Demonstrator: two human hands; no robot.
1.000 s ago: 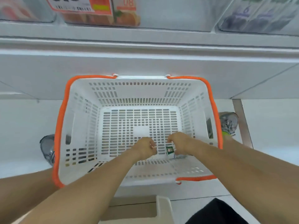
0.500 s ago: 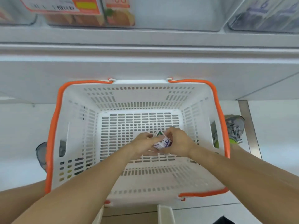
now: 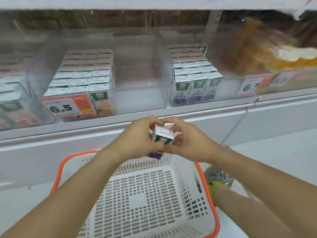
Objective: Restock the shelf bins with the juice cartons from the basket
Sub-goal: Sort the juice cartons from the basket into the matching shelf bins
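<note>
A small juice carton (image 3: 163, 136), white on top with a green band and purple print at its base, is held in mid-air between both hands, above the far rim of the basket and just below the front edge of the shelf. The left hand (image 3: 137, 140) has a closed grip around the carton's left side and the right hand (image 3: 187, 143) a closed grip around its right side, fingertips almost meeting over the top. More than one carton may be bundled there; the blur makes that hard to tell.

Half a second ago the hands were down inside the basket gathering this carton from its floor; now they have lifted it out and the view has risen to the shelf. The white basket (image 3: 211, 200) with its orange rim now shows only a bare slotted floor, so this is probably the last stock to place.

Directly ahead, a clear shelf bin (image 3: 137, 100) has an empty right half beside rows of orange-labelled cartons (image 3: 82, 74). To its right, another bin holds purple-labelled cartons (image 3: 193, 74), which seem the closer match. A price tag (image 3: 66, 107) reading 6.5 hangs on the left bin's front. A shoe (image 3: 217, 177) stands on the floor just right of the basket.
</note>
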